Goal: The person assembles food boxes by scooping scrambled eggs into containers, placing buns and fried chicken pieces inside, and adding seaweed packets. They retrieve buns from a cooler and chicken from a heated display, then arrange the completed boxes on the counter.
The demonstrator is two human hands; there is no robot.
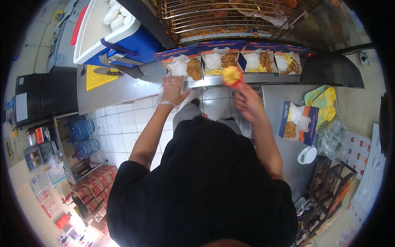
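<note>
My right hand point(250, 102) grips a red scoop point(238, 84) heaped with yellow scrambled egg point(231, 75), held up in front of the row of meal boxes. My left hand point(173, 89), in a clear plastic glove, has its fingers stretched out at the front of the leftmost box point(166, 66). That box holds white rice point(178, 69) and a brown fried piece point(194, 69); no egg shows in it. Several more open boxes stand to its right, with rice, fried pieces and some egg, among them the rightmost box point(288, 64).
Behind the boxes is a wire-racked warmer point(222, 16). At left are a blue cooler point(119, 45) of white wrapped portions and a knife point(106, 71) on a yellow board point(95, 82). The right counter bears another filled box point(294, 117), an egg tray point(314, 99) and a white scale point(307, 154).
</note>
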